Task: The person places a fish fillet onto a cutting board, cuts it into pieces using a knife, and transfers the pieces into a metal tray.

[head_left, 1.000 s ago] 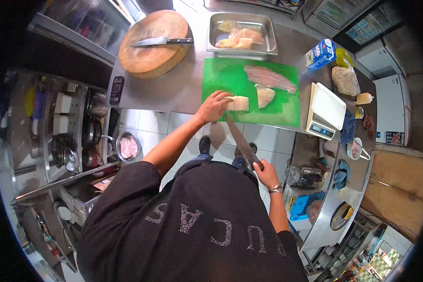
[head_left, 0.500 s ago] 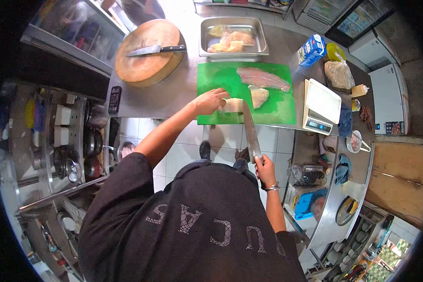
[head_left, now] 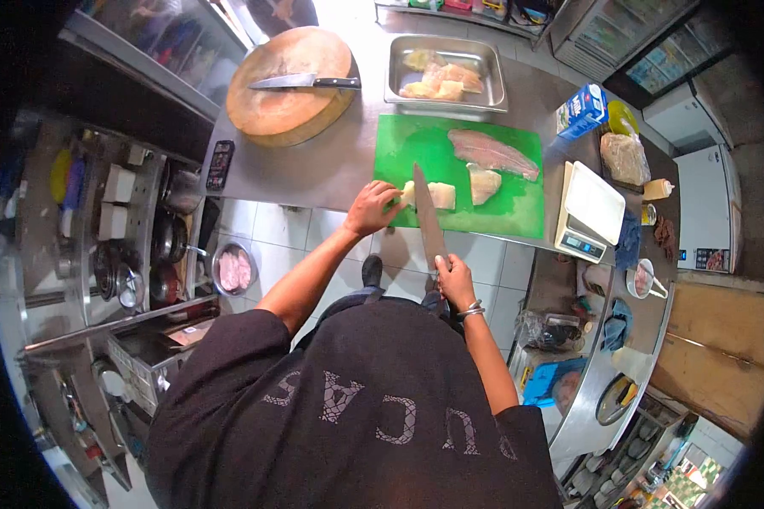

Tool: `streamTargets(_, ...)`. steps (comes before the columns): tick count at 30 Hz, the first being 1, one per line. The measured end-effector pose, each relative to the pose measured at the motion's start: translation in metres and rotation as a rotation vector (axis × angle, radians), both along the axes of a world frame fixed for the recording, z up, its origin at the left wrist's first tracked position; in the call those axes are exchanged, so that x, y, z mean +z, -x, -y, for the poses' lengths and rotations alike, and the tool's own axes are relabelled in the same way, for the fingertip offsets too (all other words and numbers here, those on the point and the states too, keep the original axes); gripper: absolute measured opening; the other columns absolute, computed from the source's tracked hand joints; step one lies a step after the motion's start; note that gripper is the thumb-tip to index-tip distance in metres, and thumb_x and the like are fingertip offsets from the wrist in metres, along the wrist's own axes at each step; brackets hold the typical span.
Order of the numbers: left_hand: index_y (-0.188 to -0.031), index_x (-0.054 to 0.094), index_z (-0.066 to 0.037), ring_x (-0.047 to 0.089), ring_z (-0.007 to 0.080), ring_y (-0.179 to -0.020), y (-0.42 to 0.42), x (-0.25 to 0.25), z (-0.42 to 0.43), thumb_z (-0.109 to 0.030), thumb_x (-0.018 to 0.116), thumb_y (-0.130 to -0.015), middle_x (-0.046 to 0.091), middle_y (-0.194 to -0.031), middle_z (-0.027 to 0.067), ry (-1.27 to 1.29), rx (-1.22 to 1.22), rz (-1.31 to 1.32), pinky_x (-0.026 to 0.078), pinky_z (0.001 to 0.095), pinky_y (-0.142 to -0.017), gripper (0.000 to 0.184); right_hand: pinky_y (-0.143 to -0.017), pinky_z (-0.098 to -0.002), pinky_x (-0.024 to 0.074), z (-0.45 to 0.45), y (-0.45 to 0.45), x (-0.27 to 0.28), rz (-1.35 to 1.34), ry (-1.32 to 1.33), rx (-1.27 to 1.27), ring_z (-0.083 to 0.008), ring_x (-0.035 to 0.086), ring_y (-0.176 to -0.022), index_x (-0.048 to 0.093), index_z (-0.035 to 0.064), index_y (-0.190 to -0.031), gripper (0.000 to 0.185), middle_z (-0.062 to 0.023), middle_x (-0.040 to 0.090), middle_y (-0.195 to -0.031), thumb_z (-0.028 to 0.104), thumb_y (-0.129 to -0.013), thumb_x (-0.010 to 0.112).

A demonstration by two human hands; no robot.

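Note:
My right hand [head_left: 456, 282] is wrapped round the handle of a large knife [head_left: 429, 220]. The blade points away from me and lies between two pale pieces of fish on the green cutting board [head_left: 505, 219]. The larger cut piece [head_left: 441, 196] is right of the blade, the smaller end piece [head_left: 408, 193] left of it. My left hand [head_left: 375, 207] rests at the board's left edge, its fingertips pressed against the smaller piece. Farther right lie another pale chunk [head_left: 484, 184] and a long pinkish fillet [head_left: 492, 153].
Behind the board stands a steel tray [head_left: 446, 103] of fish pieces. A round wooden block [head_left: 289, 119] at the left bears a second knife [head_left: 306, 82]. A phone [head_left: 220, 165], a milk carton [head_left: 581, 111] and a scale [head_left: 593, 200] are also on the table.
The knife has moved left from the fish's right side to between the two pieces, which now show a gap. My left hand has drawn back slightly to the left.

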State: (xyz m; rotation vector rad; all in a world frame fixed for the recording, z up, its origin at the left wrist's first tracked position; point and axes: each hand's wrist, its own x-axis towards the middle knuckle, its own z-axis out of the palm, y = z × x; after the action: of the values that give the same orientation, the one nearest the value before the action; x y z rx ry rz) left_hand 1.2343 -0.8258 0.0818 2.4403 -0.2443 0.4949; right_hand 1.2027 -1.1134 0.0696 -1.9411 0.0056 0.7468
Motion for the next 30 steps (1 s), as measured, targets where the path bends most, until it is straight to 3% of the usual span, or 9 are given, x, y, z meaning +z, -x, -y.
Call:
streamTargets(3,-0.103,0.072,-0.003,0.066,0.0313,-0.1,0.0,0.005,0.001,-0.014,0.075,-0.088,0.072,-0.103,0.0124,0.078,0.12,0.083,0.052,0.0431,-0.09,0.018,-0.051,-0.0386,0.0517,0.001,0.003,-0.007,-0.014,-0.03,-0.002,-0.0247,0.067,-0.054,0.063,-0.0041,-0.099,0.044,-0.0128,0.065,-0.063,0.039,-0.099,0.064)
streamTargets(5,-0.103,0.072,-0.003,0.066,0.0316,-0.1,-0.002,0.009,0.003,-0.014,0.074,-0.088,0.072,-0.104,0.0127,0.086,0.137,0.121,0.052,0.0431,-0.091,0.018,-0.066,-0.0459,0.0534,0.006,0.006,-0.031,0.305,0.114,0.123,-0.0404,0.07,-0.074,0.062,-0.0043,-0.099,0.045,-0.0239,0.068,-0.076,0.04,-0.098,0.063)
streamTargets(8,-0.104,0.072,-0.003,0.066,0.0315,-0.102,-0.011,0.019,0.008,-0.012,0.073,-0.089,0.071,-0.105,0.0127,0.094,0.12,0.169,0.051,0.0432,-0.092,0.018,-0.076,-0.0513,0.0501,0.0,0.007,-0.002,0.199,0.197,0.16,-0.0498,0.065,-0.089,0.061,-0.0032,-0.098,0.044,-0.0304,0.066,-0.088,0.041,-0.097,0.063)
streamTargets(16,-0.113,0.071,-0.004,0.063,0.0348,-0.109,-0.06,0.053,0.034,-0.009,0.07,-0.089,0.071,-0.111,0.0148,0.241,0.128,0.047,0.049,0.0437,-0.098,0.024,-0.066,-0.0506,0.0505,0.039,0.022,0.006,0.244,0.118,0.086,-0.0485,0.066,-0.08,0.062,-0.0025,-0.093,0.04,-0.0292,0.065,-0.082,0.037,-0.097,0.064)
streamTargets(18,-0.122,0.069,-0.005,0.061,0.0376,-0.117,-0.077,0.046,0.036,-0.001,0.068,-0.084,0.069,-0.121,0.0176,0.208,0.033,-0.08,0.048,0.0438,-0.103,0.038,-0.066,-0.0484,0.051,0.054,0.031,-0.003,0.294,0.133,-0.017,-0.0478,0.067,-0.079,0.062,-0.0021,-0.093,0.038,-0.029,0.066,-0.082,0.036,-0.097,0.065)
streamTargets(19,-0.122,0.069,-0.005,0.061,0.0376,-0.117,-0.081,0.043,0.038,-0.001,0.068,-0.084,0.069,-0.121,0.0176,0.205,0.019,-0.079,0.048,0.0438,-0.103,0.038,-0.058,-0.0399,0.0474,0.06,0.038,-0.006,0.412,0.151,-0.038,-0.0238,0.061,-0.057,0.059,-0.0022,-0.084,0.037,-0.0141,0.062,-0.064,0.031,-0.098,0.066)
streamTargets(21,-0.132,0.063,-0.007,0.057,0.0373,-0.124,-0.088,0.038,0.042,0.005,0.067,-0.078,0.063,-0.133,0.0173,-0.055,-0.275,-0.32,0.045,0.0447,-0.109,0.055,-0.056,-0.0397,0.0471,0.076,0.05,-0.004,0.402,0.157,-0.088,-0.0229,0.061,-0.056,0.059,-0.0019,-0.084,0.037,-0.0137,0.062,-0.063,0.031,-0.098,0.066)
streamTargets(27,-0.13,0.06,-0.01,0.058,0.0366,-0.12,-0.119,0.03,0.061,0.003,0.07,-0.071,0.064,-0.123,0.0139,-0.421,-0.631,-0.448,0.048,0.0446,-0.103,0.061,-0.034,-0.0268,0.037,0.118,0.078,0.002,0.205,0.021,-0.364,-0.0071,0.047,-0.041,0.043,0.011,-0.077,0.036,0.0026,0.049,-0.055,0.027,-0.104,0.06)
streamTargets(30,-0.123,0.061,-0.011,0.061,0.0358,-0.113,-0.14,0.026,0.064,-0.002,0.079,-0.066,0.064,-0.115,0.0136,-0.463,-0.734,-0.519,0.05,0.045,-0.098,0.06,-0.04,-0.0357,0.0415,0.13,0.082,0.009,0.178,0.053,-0.46,-0.0183,0.056,-0.043,0.049,0.0021,-0.08,0.038,-0.0078,0.055,-0.055,0.03,-0.102,0.062)
